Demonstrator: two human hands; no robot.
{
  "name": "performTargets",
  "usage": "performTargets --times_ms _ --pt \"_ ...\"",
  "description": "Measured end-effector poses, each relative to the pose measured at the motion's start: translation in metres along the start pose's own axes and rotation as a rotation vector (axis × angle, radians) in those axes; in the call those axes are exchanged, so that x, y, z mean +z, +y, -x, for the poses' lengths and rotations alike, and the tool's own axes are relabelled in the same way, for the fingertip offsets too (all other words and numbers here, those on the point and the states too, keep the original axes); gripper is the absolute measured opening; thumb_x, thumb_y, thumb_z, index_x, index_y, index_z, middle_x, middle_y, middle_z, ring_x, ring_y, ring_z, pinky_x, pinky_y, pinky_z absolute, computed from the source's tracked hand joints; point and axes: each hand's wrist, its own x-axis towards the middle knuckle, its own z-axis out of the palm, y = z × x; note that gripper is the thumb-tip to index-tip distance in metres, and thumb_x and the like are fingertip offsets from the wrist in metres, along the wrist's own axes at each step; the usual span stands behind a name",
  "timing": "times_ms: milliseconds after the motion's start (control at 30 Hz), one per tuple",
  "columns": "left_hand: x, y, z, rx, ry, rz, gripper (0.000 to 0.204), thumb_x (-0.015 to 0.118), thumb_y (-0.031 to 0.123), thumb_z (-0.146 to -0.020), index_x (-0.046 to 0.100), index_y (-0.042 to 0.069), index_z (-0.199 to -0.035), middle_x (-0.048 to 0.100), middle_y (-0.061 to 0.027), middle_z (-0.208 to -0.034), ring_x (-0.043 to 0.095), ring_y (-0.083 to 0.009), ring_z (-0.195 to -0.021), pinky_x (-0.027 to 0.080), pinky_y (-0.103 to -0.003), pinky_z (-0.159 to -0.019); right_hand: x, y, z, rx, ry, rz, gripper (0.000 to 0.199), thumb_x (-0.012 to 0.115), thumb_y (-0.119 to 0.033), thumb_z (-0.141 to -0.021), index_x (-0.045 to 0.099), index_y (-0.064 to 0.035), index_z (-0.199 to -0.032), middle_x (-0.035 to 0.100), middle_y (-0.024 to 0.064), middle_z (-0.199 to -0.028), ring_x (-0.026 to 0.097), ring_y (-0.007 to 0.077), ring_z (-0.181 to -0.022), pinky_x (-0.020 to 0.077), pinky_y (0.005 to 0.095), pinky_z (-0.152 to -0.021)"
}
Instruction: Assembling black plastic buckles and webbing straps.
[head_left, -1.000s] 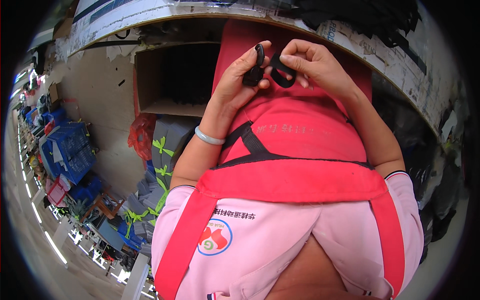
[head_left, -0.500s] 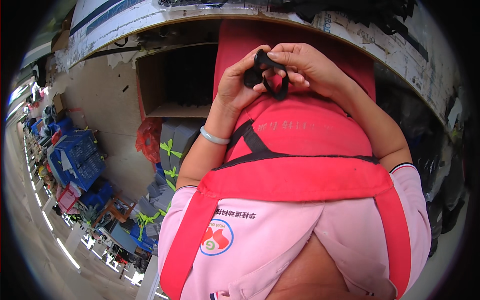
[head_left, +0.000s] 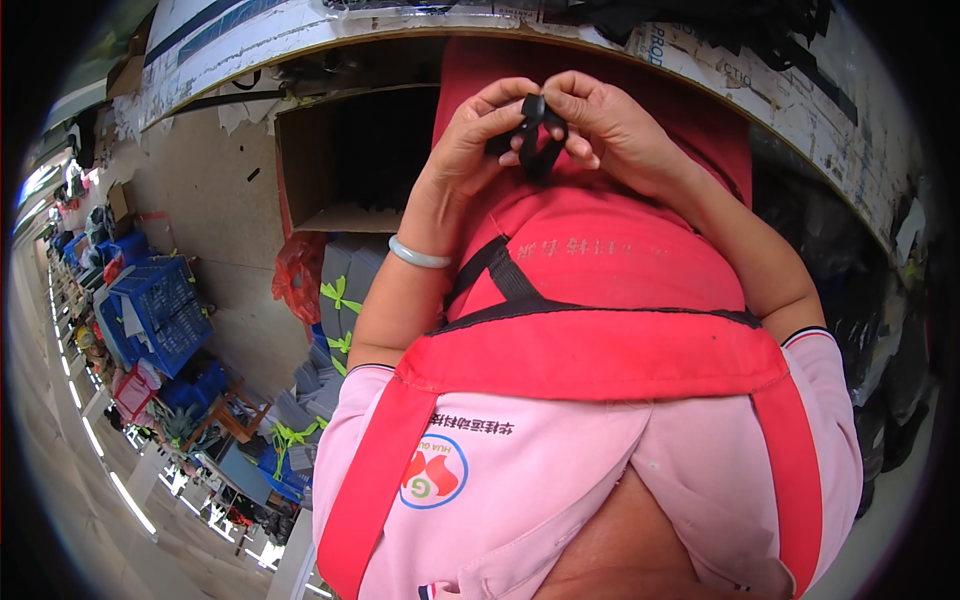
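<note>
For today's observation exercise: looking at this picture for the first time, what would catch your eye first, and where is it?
First, the two hands meeting at top centre: the left hand and right hand pinch a small black strap piece between their fingertips. Below them a red apron over a pink shirt fills the middle and bottom. On the left wrist sits a pale bangle, and blue crates stand far left.

Bright, even light falls on both hands and the red fabric apron (head_left: 590, 250) below them, with no hard glare. The open brown cardboard box (head_left: 345, 160) left of the hands lies in deep shadow inside. Strong fisheye bending curves the white bench edge (head_left: 780, 95) above the hands, and the rim darkens to black.
</note>
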Motion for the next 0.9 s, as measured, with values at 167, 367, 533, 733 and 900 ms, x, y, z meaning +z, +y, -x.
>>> performTargets --times_ms 167,367,533,733,900 --pt "0.010 0.016 0.003 0.048 0.220 -0.526 0.024 0.067 0.014 -0.089 0.062 0.002 -0.109 0.064 -0.0059 -0.083 0.056 -0.0079 -0.062 0.041 -0.019 -0.048 -0.001 0.001 -0.003 -0.070 0.119 0.432 0.029 0.060 -0.024 -0.095 0.056 -0.0048 -0.116 0.062 0.0024 -0.089 0.057 0.0064 -0.061 0.0483 0.0193 -0.055" --pt "0.028 0.009 0.009 0.123 0.344 -0.215 0.033 0.067 0.015 -0.090 0.061 -0.003 -0.116 0.065 -0.0075 -0.085 0.060 -0.0125 -0.064 0.047 -0.023 -0.050 -0.009 0.005 -0.008 -0.219 0.220 0.336 0.021 0.063 -0.018 -0.093 0.061 -0.0018 -0.107 0.064 0.0033 -0.082 0.061 0.0084 -0.066 0.0514 0.0218 -0.058" --pt "0.027 -0.007 0.005 0.112 0.396 -0.155 0.031 0.065 0.018 -0.091 0.062 -0.002 -0.115 0.064 -0.0079 -0.082 0.059 -0.0132 -0.062 0.049 -0.022 -0.057 -0.009 0.008 -0.007 -0.211 0.207 0.305 0.019 0.063 -0.018 -0.093 0.063 -0.0026 -0.104 0.063 0.0026 -0.081 0.060 0.0079 -0.066 0.0506 0.0207 -0.060" --pt "0.020 -0.018 -0.002 0.122 0.306 -0.067 0.024 0.064 0.016 -0.091 0.065 -0.004 -0.105 0.067 -0.0103 -0.079 0.061 -0.0141 -0.060 0.049 -0.023 -0.049 -0.007 0.012 -0.004 -0.471 0.306 0.587 0.014 0.065 -0.012 -0.091 0.065 -0.0041 -0.102 0.063 0.0003 -0.080 0.058 0.0055 -0.067 0.0485 0.0183 -0.058" --pt "0.029 -0.012 -0.005 0.301 0.427 -0.175 0.022 0.065 0.014 -0.091 0.067 -0.005 -0.101 0.068 -0.0101 -0.082 0.060 -0.0128 -0.055 0.048 -0.021 -0.044 0.023 -0.014 0.011 -0.590 0.226 0.570 0.010 0.065 -0.011 -0.091 0.064 -0.0025 -0.097 0.063 0.0006 -0.079 0.057 0.0050 -0.061 0.0476 0.0180 -0.054"
